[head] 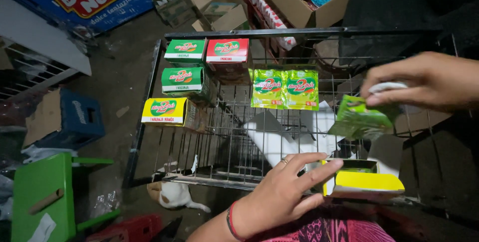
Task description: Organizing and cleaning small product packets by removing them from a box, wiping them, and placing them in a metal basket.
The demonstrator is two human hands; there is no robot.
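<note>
Left hand (279,192): ring on finger, red band at wrist. Right hand (424,81): bare. Pink-black patterned garment below.

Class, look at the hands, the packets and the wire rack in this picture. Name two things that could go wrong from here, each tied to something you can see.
1. The right hand pinches the green sachet by its top edge only, above the open wire rack; it might slip through the gaps.
2. The left hand steadies the open yellow box at the rack's near edge; a nudge could tip it off.
</note>
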